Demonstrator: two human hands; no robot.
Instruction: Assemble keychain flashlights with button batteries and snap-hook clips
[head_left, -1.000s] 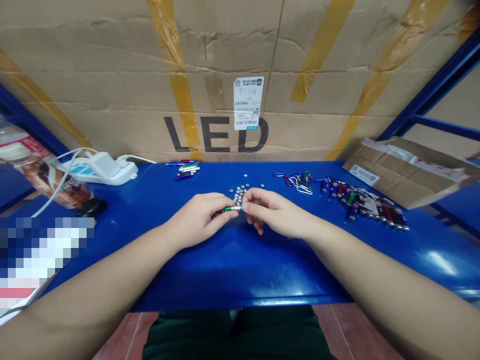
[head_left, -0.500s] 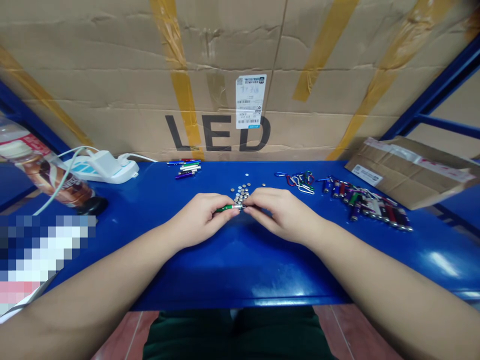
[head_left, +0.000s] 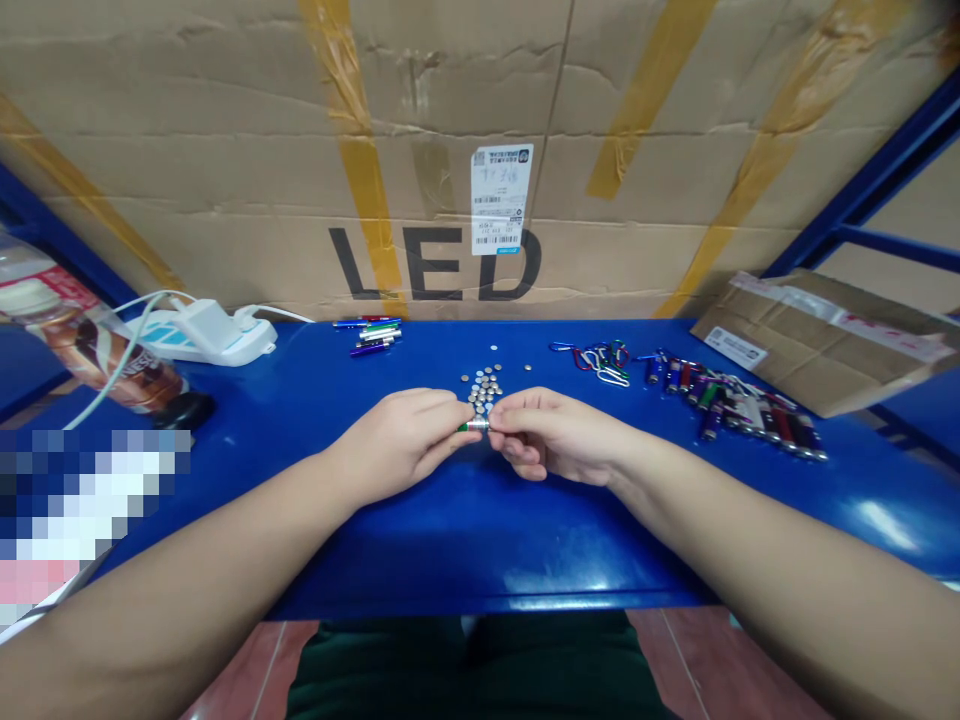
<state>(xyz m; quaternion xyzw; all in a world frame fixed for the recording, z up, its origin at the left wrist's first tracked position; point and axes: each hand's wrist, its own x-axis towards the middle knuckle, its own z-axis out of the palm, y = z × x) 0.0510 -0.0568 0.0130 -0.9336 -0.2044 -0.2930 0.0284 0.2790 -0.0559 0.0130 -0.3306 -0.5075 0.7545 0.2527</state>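
Between the fingers of my left hand (head_left: pixel 409 435) is a small green mini flashlight (head_left: pixel 474 426), lying roughly level with its silver end toward the right. Most of its body is hidden by the fingers. My right hand (head_left: pixel 555 435) pinches at that silver end with thumb and forefinger, the other fingers curled loosely below. Whether a separate small part sits in this pinch cannot be made out. Just beyond the fingertips, a loose cluster of silver button cells (head_left: pixel 484 388) lies on the blue table (head_left: pixel 465 540).
Several thin metal tubes (head_left: pixel 375 337) lie at the back left. Coloured carabiners (head_left: pixel 604 362) and a pile of mini flashlights (head_left: pixel 739 405) lie on the right, before a cardboard box (head_left: pixel 825 335). A power strip (head_left: pixel 206 335) and drink bottle (head_left: pixel 97 345) are left. A large carton (head_left: pixel 262 200) stands behind.
My right hand has turned, its lower fingers now showing below the pinch. Both hands have shifted slightly nearer, and less of the flashlight's green body shows.
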